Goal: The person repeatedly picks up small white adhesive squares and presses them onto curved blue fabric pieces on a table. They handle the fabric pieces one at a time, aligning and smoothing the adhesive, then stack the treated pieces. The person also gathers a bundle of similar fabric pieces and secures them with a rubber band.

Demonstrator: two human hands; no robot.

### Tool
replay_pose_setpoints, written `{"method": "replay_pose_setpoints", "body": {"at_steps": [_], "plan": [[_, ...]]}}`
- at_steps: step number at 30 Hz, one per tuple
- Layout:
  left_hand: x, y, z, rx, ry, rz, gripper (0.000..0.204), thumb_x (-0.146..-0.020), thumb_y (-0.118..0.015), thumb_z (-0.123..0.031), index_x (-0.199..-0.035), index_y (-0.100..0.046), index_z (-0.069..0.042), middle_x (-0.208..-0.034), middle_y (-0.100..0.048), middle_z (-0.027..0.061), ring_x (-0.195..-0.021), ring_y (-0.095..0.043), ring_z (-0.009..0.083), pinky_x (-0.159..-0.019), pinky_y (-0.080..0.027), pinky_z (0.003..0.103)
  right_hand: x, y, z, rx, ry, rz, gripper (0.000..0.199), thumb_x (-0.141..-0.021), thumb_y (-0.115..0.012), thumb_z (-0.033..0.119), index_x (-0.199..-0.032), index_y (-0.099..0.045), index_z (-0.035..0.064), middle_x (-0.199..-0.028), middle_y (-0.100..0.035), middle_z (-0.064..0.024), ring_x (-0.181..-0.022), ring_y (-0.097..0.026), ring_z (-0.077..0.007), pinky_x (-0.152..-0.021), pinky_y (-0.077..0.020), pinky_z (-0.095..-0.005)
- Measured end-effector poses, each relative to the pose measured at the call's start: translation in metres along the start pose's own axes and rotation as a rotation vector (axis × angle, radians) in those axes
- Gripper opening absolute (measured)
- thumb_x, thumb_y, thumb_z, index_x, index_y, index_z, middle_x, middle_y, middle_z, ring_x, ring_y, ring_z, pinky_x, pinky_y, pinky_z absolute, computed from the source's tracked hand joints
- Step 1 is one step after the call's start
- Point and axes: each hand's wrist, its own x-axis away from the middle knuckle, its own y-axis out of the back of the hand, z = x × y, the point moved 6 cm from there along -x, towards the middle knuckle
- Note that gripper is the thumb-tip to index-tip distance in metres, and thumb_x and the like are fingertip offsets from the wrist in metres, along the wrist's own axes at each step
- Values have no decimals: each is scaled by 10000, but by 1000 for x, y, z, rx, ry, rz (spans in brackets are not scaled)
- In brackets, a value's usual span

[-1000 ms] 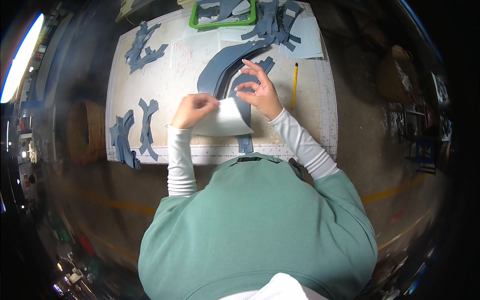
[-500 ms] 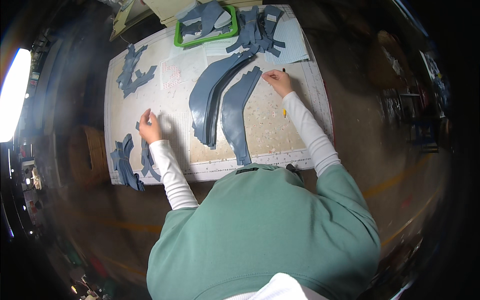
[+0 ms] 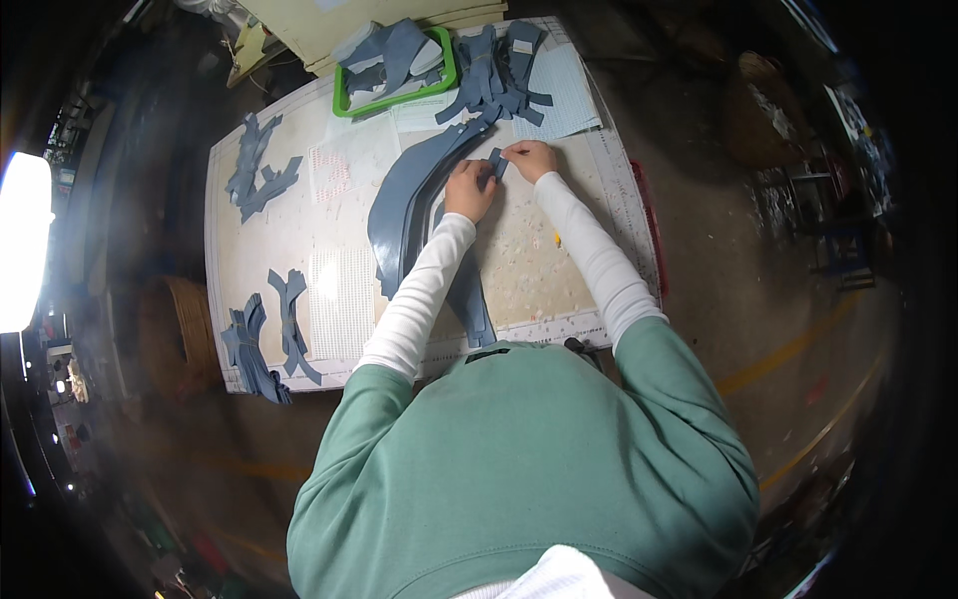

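Both hands meet at the far, narrow end of a small stack of curved blue-grey sheet pieces (image 3: 471,299). My left hand (image 3: 469,190) lies over the stack with bent fingers closed about its upper part, hiding much of it. At the tip, my right hand (image 3: 532,160) pinches the end of the pieces between thumb and finger. Just left of them lies a thicker stack of wider curved blue-grey pieces (image 3: 397,215), partly under my left forearm.
The white table (image 3: 559,309) also bears tied blue-grey bundles (image 3: 254,334) at the near left and loose ones (image 3: 254,165) at the far left. A green tray (image 3: 344,108), more bundles (image 3: 481,75) and paper sheets (image 3: 559,95) lie along the back. A small yellow object (image 3: 557,240) sits by my right forearm.
My left hand has moved right from beside the near-left bundle to the smaller curved stack. My right hand has shifted slightly left onto the stack's tip.
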Motion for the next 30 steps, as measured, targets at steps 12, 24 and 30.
{"method": "replay_pose_setpoints", "body": {"at_steps": [12, 24, 30], "plan": [[3, -9, 11, -75, -111, -88, 244, -707, -701, -171, -918, -635, -67, -918, -591, 88, -823, -594, 250, -768, -467, 356, 14, 3, 33, 317, 124, -124, 132, -682, -717, 229, -718, -706, 102, -807, -644, -84, -745, -631, -260, -693, -506, -354], [-1, 3, 9, 17, 16, -45, 331, -719, -616, -77, -1047, -574, -72, -803, -594, 116, -727, -593, 309, -701, -494, 397, 15, 12, 9, 38, -24, -126, 151, -699, -722, 219, -776, -720, 89, -783, -692, -58, -748, -664, -175, -700, -510, -292], [7, -2, 1, -149, -150, -61, 289, -715, -676, -206, -964, -599, -81, -902, -585, 133, -862, -565, 338, -786, -458, 410, 23, 5, 5, -16, 2, -89, 192, -708, -699, 245, -791, -723, 73, -780, -694, -83, -724, -669, -193, -705, -516, -283]]}}
